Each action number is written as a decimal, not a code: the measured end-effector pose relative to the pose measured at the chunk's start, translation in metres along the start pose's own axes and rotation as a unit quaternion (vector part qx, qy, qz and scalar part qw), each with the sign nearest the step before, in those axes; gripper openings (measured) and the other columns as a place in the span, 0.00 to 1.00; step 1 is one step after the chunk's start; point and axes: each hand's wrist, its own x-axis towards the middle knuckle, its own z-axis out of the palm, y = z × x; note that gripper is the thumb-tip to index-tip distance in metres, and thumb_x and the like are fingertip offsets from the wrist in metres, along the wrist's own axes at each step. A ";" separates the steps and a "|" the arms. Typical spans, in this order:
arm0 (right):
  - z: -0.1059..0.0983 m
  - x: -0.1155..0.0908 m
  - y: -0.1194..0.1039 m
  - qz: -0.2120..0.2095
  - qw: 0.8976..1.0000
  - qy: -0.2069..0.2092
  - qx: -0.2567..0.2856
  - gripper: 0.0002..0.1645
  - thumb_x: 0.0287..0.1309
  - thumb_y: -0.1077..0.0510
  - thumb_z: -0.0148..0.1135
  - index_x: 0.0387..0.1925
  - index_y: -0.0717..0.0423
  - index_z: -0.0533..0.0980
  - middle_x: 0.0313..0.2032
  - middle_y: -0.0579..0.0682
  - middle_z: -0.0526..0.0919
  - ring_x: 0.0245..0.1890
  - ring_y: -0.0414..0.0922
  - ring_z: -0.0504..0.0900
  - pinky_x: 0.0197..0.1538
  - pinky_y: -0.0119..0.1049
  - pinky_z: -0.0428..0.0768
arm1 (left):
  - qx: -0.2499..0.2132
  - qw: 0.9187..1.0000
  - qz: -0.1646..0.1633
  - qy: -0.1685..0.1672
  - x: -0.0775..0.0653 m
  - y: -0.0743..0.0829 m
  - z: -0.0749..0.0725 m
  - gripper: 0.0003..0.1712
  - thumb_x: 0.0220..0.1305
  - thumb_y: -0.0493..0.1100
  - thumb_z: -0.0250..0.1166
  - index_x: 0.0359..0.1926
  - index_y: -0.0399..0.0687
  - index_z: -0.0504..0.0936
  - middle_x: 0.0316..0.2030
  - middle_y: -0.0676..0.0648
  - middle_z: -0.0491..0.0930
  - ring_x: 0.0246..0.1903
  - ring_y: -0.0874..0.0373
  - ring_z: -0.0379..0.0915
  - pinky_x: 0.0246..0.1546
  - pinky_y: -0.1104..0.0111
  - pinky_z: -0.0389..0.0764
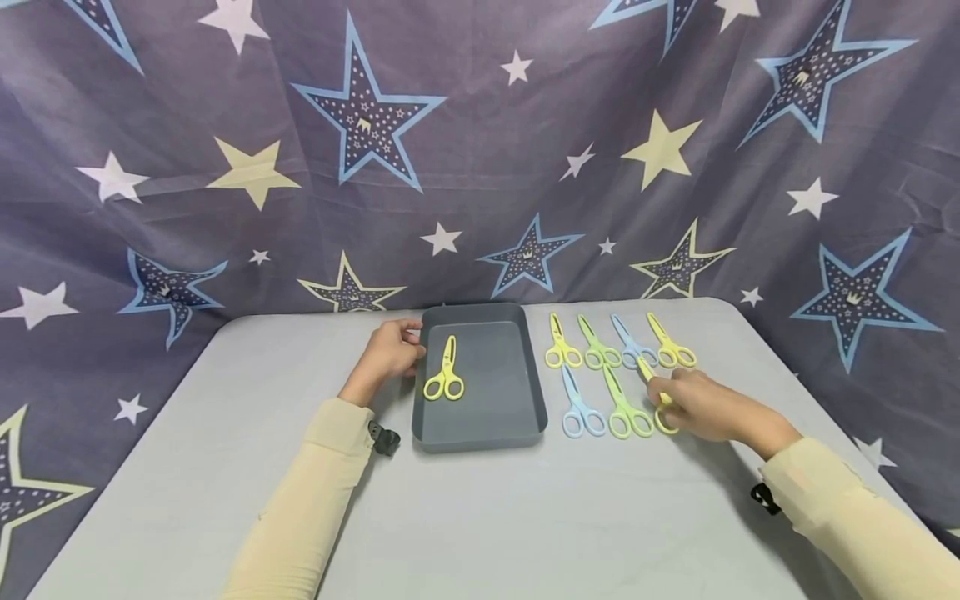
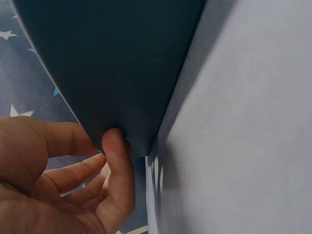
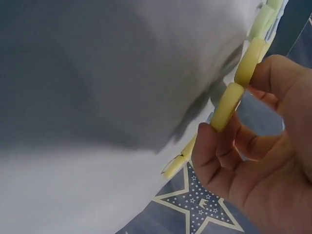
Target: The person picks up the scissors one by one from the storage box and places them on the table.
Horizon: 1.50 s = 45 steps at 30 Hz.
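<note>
A dark grey rectangular tray [image 1: 487, 425] lies on the table. My left hand [image 1: 392, 348] holds its left wall near the far corner; the left wrist view shows fingers [image 2: 118, 165] against the wall's outer side. One pair of yellow scissors [image 1: 447, 371] lies inside the tray. To the right, my right hand [image 1: 697, 402] grips the handles of another yellow pair of scissors [image 3: 228, 105], blades pointing away. Beside it lie green scissors [image 1: 626, 408] and blue scissors [image 1: 576, 408]. Part of the gripped pair is hidden by the fingers.
Behind these lies a row of scissors: a yellow pair [image 1: 558, 346], a green pair [image 1: 596, 346], a blue pair [image 1: 630, 342] and another yellow pair [image 1: 670, 343]. The table has a pale cloth [image 1: 510, 517]. A star-patterned curtain [image 1: 480, 150] hangs along its back edge.
</note>
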 end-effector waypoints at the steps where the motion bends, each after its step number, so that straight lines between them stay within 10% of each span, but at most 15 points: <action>1: 0.000 0.000 0.000 0.002 1.000 -0.006 0.004 0.15 0.56 0.69 0.65 0.31 0.44 0.72 0.22 0.37 0.68 0.27 0.38 0.63 0.30 0.29 0.66 | 0.000 1.000 0.001 0.000 0.000 0.000 -0.001 0.32 0.63 0.29 0.63 0.69 0.35 0.72 0.50 0.35 0.78 0.36 0.48 0.84 0.29 0.66 0.91; 32: 0.002 0.002 0.003 0.067 0.995 -0.065 0.032 0.08 0.63 0.63 0.62 0.36 0.45 0.75 0.27 0.41 0.70 0.31 0.40 0.65 0.33 0.32 0.69 | 0.004 1.000 0.006 0.003 -0.001 0.002 -0.001 0.32 0.63 0.30 0.64 0.69 0.36 0.72 0.49 0.35 0.78 0.36 0.48 0.83 0.28 0.66 0.91; 45: -0.001 0.004 0.004 0.015 0.999 -0.039 0.029 0.12 0.61 0.67 0.63 0.35 0.44 0.78 0.24 0.36 0.73 0.28 0.36 0.67 0.33 0.30 0.70 | 0.006 1.000 0.005 0.001 -0.002 0.001 -0.001 0.32 0.63 0.30 0.64 0.69 0.35 0.72 0.50 0.35 0.78 0.35 0.49 0.83 0.27 0.66 0.91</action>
